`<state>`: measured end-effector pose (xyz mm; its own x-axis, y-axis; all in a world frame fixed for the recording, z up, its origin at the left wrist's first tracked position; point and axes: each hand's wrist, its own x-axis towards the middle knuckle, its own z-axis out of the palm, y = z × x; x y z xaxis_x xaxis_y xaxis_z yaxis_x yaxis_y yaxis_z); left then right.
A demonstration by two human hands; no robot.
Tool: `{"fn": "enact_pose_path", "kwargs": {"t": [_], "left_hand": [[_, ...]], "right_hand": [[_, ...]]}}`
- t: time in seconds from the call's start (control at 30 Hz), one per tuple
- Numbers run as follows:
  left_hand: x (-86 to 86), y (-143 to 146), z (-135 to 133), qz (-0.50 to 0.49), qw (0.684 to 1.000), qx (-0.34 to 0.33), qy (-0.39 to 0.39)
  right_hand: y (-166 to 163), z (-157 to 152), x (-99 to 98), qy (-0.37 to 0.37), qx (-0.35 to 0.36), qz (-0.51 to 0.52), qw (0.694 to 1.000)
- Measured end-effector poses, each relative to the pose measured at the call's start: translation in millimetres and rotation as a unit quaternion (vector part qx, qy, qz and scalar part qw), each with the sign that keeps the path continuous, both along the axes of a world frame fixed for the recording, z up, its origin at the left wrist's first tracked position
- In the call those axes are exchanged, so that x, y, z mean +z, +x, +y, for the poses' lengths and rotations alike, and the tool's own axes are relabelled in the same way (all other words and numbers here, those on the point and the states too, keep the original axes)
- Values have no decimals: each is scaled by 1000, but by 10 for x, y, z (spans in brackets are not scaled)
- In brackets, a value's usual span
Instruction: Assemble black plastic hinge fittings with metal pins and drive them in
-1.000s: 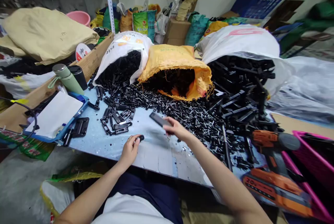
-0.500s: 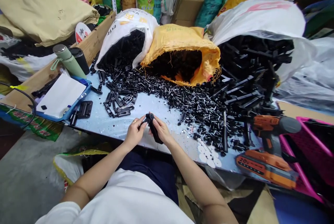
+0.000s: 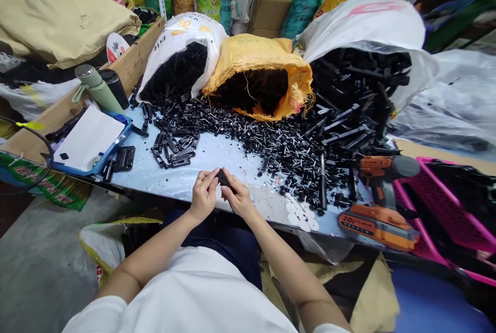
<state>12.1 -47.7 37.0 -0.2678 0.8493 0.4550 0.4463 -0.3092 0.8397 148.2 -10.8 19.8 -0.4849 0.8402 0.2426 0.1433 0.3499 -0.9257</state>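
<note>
- A green flask (image 3: 97,91) and a black cup (image 3: 116,86) are standing side by side at the far left of the table (image 3: 217,160). A blue tray (image 3: 123,139) carrying a white sheet (image 3: 87,137) is lying just in front of them.
- A black hinge plate (image 3: 124,158) is lying flat just right of the tray, and a cluster of black links (image 3: 174,149) is lying near it, further right.
- The left hand (image 3: 204,197) is hovering over the near table edge, with its fingers closed on the left side of a small black part (image 3: 222,176).
- The small black part is being held between both hands, just above the near edge of the table and apart from the loose stock.
- The right hand (image 3: 238,199) is pinching the same part from the right, with thumb and fingers closed on it.
- A white sack (image 3: 182,38), a yellow sack (image 3: 256,54) and a larger white sack (image 3: 364,17) are lying on their sides at the back, mouths facing the person.
- A pile of black pins (image 3: 287,147) is spreading from the sacks across the middle of the table.
- White discs (image 3: 302,215) are lying near the edge, right of the right hand.
- An orange drill (image 3: 382,203) is resting at the right end, just beside a pink crate (image 3: 445,209).
</note>
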Motion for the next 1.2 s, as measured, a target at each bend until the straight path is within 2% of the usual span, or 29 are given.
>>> {"fn": "enact_pose_path", "kwargs": {"t": [0.07,0.1,0.23,0.3,0.37,0.47,0.53,0.6,0.67,0.77,0.83,0.93,1.03,1.1,1.2], "left_hand": [[-56,-26,8,15,999,-37,-14],[-103,-33,12,14,999,-34,-30],[-326,-16,18,26,989,47,-136],[-378,-25,36,107,979,31,-170],[-366,-61,90,231,958,-73,-156],[-305,-112,245,378,875,-283,-108],[-291,-112,362,431,828,-341,-109],[-309,-90,455,469,812,-325,-128],[-341,-63,511,486,815,-281,-144],[-382,-27,536,495,823,-236,-150],[-398,4,533,512,816,-227,-145],[-416,64,530,543,800,-215,-138],[-424,107,544,558,793,-204,-138],[-419,100,560,559,793,-198,-141],[-401,39,578,560,792,-198,-141]], "right_hand": [[-1,-4,-35,2,11,-23,1000],[-3,10,-50,-5,16,-39,999],[26,151,-98,-8,42,-156,987],[151,283,-105,22,35,-236,971],[396,473,-89,40,-15,-294,955],[925,867,-28,50,-139,-340,929],[1304,1190,25,65,-221,-372,899],[1653,1548,77,82,-304,-412,855],[1946,1932,121,79,-388,-448,801],[2258,2514,153,2,-498,-466,731],[2371,2864,149,-72,-540,-453,706],[2423,3259,121,-143,-556,-431,696],[2434,3457,104,-175,-555,-420,696],[2472,3470,109,-188,-543,-419,703],[2580,3310,130,-184,-508,-432,722]]}}
